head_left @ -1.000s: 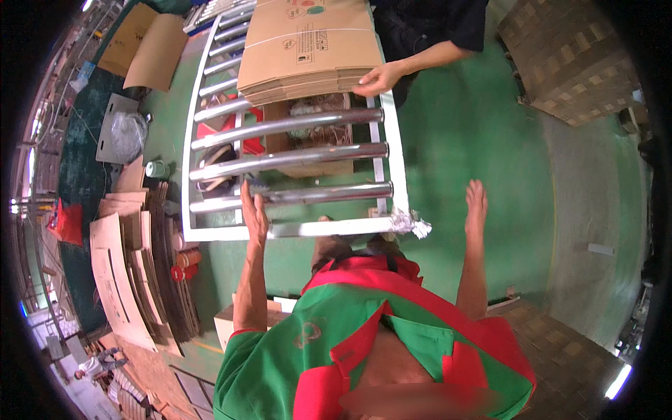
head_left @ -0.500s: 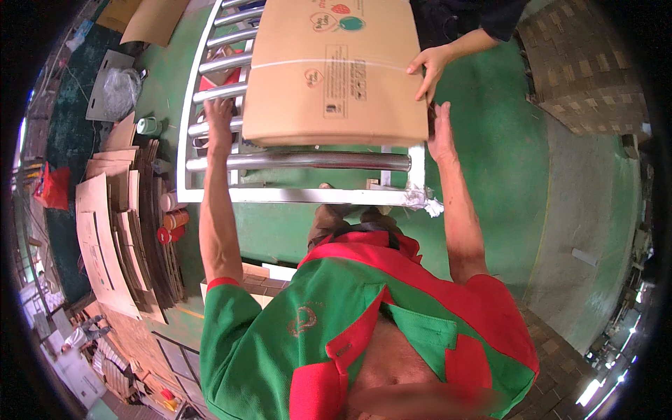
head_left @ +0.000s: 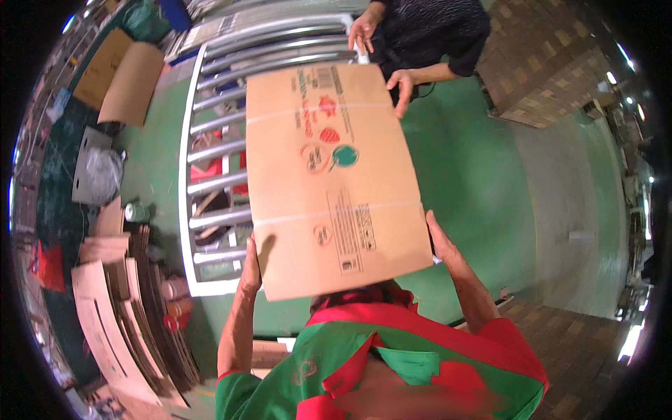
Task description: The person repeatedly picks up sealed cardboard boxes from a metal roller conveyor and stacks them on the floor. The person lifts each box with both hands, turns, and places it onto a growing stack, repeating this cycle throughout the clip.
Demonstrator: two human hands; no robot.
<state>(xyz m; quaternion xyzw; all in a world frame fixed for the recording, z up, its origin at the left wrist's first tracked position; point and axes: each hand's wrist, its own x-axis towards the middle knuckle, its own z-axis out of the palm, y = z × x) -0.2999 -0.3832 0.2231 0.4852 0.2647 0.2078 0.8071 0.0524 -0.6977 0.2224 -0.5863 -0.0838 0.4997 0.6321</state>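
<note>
A strapped bundle of flat printed cardboard (head_left: 301,231) lies between my two hands, its near end sticking out past the roller conveyor (head_left: 217,148) toward my chest. Two pale straps run across it. My left hand (head_left: 252,269) grips its near left side, while my right hand (head_left: 441,241) holds the right side close to the near corner. Fingers of both hands are partly hidden by the cardboard. Across from me, a co-worker's hand (head_left: 401,91) is at the bundle's far right edge; their other hand (head_left: 364,31) is by the conveyor's white frame.
Flat cardboard sheets (head_left: 112,308) stand stacked on the left, near a green-and-white container (head_left: 136,212) and a plastic-wrapped bundle (head_left: 105,171). Tall brown carton stacks (head_left: 539,66) stand at the far right, with another stack (head_left: 567,350) at the near right. The floor is green.
The bundle has come toward me, past the conveyor's near end. Both my hands, apart from it before, now hold its sides. The co-worker's hand is now at its far part.
</note>
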